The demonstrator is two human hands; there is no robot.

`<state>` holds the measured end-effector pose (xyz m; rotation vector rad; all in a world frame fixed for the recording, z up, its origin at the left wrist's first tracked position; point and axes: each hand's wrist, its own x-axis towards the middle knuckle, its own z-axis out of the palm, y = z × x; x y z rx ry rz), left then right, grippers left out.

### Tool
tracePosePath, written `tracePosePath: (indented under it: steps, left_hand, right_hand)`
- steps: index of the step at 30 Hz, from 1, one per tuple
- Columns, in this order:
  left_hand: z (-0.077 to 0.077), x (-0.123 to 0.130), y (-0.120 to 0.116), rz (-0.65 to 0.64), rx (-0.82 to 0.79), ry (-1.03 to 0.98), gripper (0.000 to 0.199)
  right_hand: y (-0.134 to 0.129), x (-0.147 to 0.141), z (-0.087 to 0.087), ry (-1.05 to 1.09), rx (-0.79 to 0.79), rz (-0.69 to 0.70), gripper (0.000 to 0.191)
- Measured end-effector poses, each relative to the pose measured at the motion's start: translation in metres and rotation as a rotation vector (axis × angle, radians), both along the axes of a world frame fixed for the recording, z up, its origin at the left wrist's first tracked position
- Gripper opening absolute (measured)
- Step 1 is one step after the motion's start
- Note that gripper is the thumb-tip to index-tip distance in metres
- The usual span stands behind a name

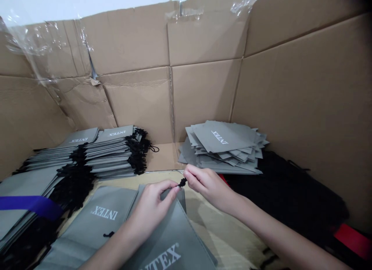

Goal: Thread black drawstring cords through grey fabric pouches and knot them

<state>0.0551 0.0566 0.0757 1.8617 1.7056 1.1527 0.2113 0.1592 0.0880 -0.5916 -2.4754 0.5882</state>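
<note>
Left hand point(152, 212) and right hand point(205, 187) pinch a drawstring point(182, 182) (tip hidden).

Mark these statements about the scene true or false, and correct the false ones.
1. The right hand pinches a black cord. True.
2. The left hand holds scissors. False: it lies on a gray bag, with its fingertips at the cord.
3. A purple strap crosses a stack of bags at the left. True.
4. The bags are printed NIKE. False: they read INTEX.
5. Cardboard walls stand behind the stacks. True.
</note>
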Motion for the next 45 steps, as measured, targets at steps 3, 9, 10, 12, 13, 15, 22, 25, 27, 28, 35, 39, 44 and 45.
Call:
tracePosePath:
  steps: [3,9,10,12,13,15,22,25,27,28,35,39,44,45]
  left_hand:
    - [0.003,-0.001,-0.001,-0.007,0.002,0.051,0.023]
    - [0.006,-0.004,-0.002,-0.009,-0.024,0.074,0.024]
    - [0.006,-0.005,-0.002,-0.011,-0.025,0.07,0.024]
    - [0.006,-0.006,-0.001,-0.022,-0.03,0.06,0.024]
    - [0.006,-0.006,-0.001,-0.035,-0.032,0.054,0.024]
    - [0.005,-0.007,0.0,-0.065,-0.041,0.035,0.023]
    - [0.007,-0.004,0.0,-0.067,-0.096,-0.015,0.028]
    - [0.006,-0.004,-0.001,-0.078,-0.1,0.01,0.027]
    - [0.006,-0.005,-0.001,-0.081,-0.099,0.014,0.027]
    - [0.005,-0.004,-0.001,-0.082,-0.1,0.017,0.027]
    - [0.011,0.0,-0.005,-0.18,-0.119,-0.027,0.041]
    - [0.011,-0.001,-0.004,-0.136,-0.101,-0.089,0.042]
    - [0.007,-0.002,-0.002,-0.155,-0.092,-0.057,0.036]
    - [0.007,-0.001,-0.002,-0.181,-0.087,-0.061,0.035]
  right_hand:
    - [0.004,0.0,-0.001,0.017,-0.033,0.025,0.028]
    - [0.011,0.003,0.0,0.104,-0.278,0.115,0.036]
    - [0.011,0.004,0.001,0.119,-0.294,0.129,0.032]
    - [0.009,0.005,0.002,0.12,-0.28,0.173,0.025]
    - [0.008,0.005,0.001,0.108,-0.25,0.208,0.03]
    - [0.005,0.003,0.0,0.103,-0.182,0.272,0.033]
    - [0.008,0.0,-0.01,0.206,-0.288,0.284,0.016]
    - [0.012,0.002,-0.01,0.185,-0.362,0.317,0.013]
    - [0.012,0.004,-0.008,0.176,-0.393,0.33,0.011]
    - [0.012,0.004,-0.007,0.172,-0.392,0.336,0.011]
    - [0.006,0.001,-0.003,0.226,-0.416,0.35,0.024]
    - [0.008,-0.002,-0.007,0.34,-0.602,0.29,0.035]
    - [-0.003,-0.005,-0.012,0.22,-0.511,0.205,0.051]
    - [-0.006,-0.006,-0.012,0.2,-0.515,0.212,0.051]
